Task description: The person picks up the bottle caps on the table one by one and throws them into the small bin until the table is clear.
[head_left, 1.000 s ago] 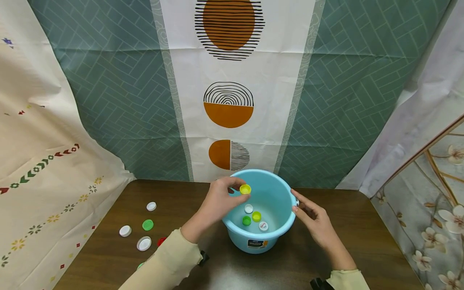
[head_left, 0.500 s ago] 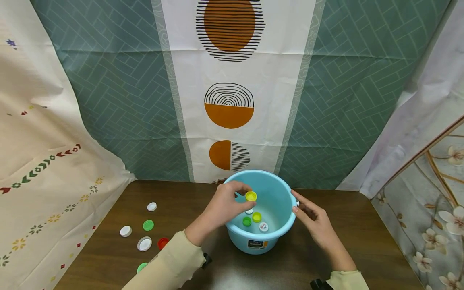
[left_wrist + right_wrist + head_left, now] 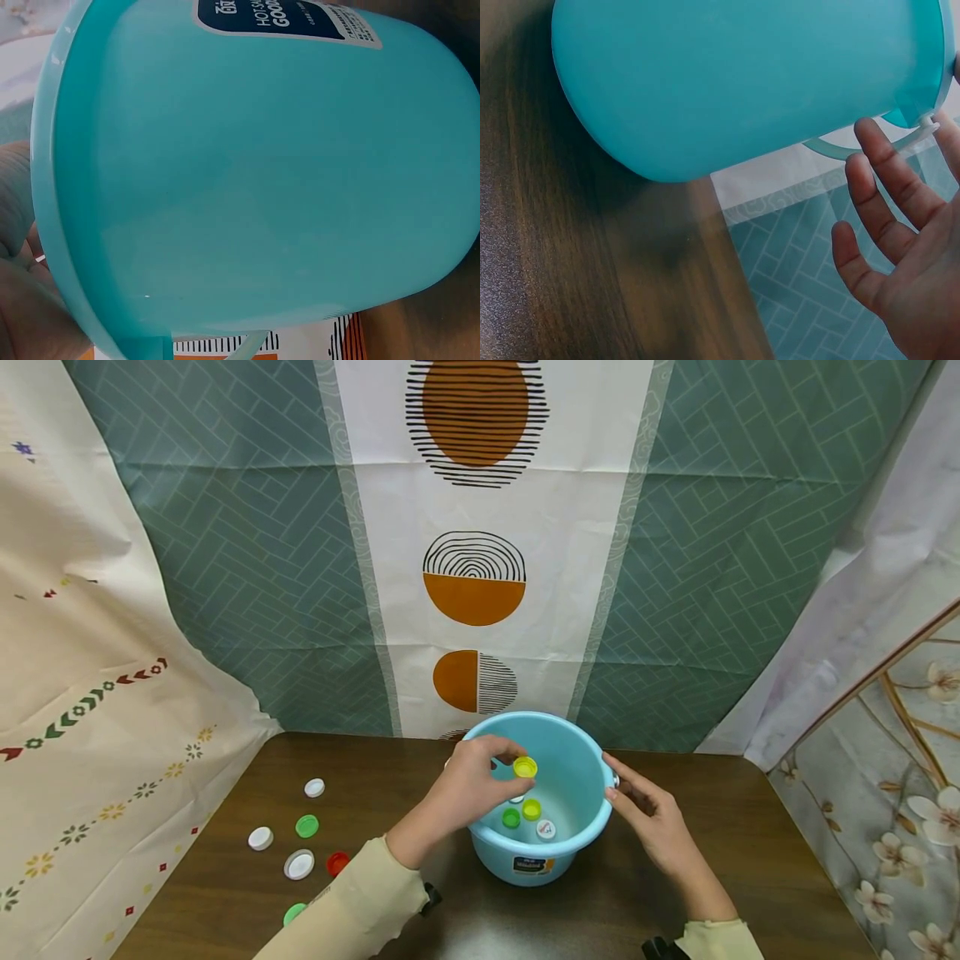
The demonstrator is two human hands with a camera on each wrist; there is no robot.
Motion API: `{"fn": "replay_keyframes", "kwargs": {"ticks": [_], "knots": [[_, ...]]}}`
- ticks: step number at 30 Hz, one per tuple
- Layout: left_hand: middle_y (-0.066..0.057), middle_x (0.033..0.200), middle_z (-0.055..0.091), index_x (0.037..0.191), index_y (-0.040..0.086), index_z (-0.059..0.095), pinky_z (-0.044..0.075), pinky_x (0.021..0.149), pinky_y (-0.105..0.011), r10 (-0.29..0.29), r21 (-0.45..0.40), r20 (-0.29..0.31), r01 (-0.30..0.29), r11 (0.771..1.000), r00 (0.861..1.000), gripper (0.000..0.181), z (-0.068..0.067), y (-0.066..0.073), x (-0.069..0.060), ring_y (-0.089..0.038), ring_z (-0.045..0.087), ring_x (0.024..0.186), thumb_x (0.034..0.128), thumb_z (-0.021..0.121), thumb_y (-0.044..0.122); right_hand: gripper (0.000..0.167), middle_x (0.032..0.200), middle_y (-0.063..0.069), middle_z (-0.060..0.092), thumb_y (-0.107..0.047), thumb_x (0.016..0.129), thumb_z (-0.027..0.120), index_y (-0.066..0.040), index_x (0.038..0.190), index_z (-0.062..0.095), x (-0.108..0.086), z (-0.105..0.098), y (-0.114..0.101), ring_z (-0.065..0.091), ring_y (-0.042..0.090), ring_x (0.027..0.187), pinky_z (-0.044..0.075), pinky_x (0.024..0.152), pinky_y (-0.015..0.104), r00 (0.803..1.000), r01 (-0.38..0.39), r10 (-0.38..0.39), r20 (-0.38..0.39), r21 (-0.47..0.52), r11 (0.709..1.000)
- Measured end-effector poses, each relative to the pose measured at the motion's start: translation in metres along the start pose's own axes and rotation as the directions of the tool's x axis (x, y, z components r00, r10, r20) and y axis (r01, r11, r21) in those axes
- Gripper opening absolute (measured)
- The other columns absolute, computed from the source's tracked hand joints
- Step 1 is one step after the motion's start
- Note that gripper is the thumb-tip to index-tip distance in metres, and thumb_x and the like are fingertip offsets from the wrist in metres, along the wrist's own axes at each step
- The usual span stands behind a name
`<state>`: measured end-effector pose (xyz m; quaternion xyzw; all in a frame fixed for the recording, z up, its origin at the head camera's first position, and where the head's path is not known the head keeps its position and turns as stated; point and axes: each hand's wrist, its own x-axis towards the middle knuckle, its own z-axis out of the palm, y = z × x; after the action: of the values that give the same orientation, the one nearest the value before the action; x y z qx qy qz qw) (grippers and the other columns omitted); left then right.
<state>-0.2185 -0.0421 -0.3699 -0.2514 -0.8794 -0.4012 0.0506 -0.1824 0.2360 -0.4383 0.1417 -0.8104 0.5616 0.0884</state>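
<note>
A light blue bucket (image 3: 525,852) stands on the brown table. My left hand (image 3: 472,789) is over its left part, pinching a yellow cap (image 3: 525,767) between thumb and fingers above the inside. On the bucket's floor lie a green cap (image 3: 511,817), another yellow cap (image 3: 532,809) and a white cap (image 3: 546,830); one more white cap is partly hidden behind my left thumb. My right hand (image 3: 660,827) touches the right rim near the handle joint; in the right wrist view several fingers (image 3: 881,199) are spread beside the bucket wall (image 3: 742,82).
Left of the bucket on the table lie white caps (image 3: 260,838), green caps (image 3: 307,826) and a red cap (image 3: 338,862). The lower green one is partly covered by my left sleeve. A patterned cloth (image 3: 472,510) hangs behind the table's back edge.
My left hand has moved right and slightly down with the yellow cap, further over the bucket. The red cap shows more fully beside the sleeve. My right hand has stayed at the rim.
</note>
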Motion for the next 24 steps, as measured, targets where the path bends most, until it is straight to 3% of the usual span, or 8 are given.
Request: {"fn": "replay_keyframes", "kwargs": {"ticks": [14,24], "knots": [[0.005,0.103,0.067,0.109,0.015,0.068,0.051,0.081,-0.031,0.013,-0.008,0.006,-0.013,1.0,1.0,0.038,-0.0021,0.0011,-0.0006,-0.016,0.059,0.097,0.0765,0.076,0.033,0.048,0.112,0.005,0.065,-0.02,0.094,0.056,-0.026,0.14,0.043,0.0011,-0.0008,0.0092,0.064,0.012,0.093,0.052,0.08,0.025,1.0,0.001,-0.001,-0.007,-0.011,1.0],[0.008,0.103,0.066,0.107,0.019,0.068,0.05,0.078,-0.025,0.006,0.009,-0.042,-0.005,1.0,0.999,0.036,-0.0036,0.0022,-0.002,-0.007,0.058,0.092,0.0761,0.076,0.034,0.049,0.112,0.006,0.065,-0.02,0.094,0.056,-0.022,0.141,0.043,0.0004,-0.0002,0.0086,0.064,0.013,0.095,0.051,0.081,0.022,1.0,-0.004,0.004,-0.007,-0.008,1.0]]}}
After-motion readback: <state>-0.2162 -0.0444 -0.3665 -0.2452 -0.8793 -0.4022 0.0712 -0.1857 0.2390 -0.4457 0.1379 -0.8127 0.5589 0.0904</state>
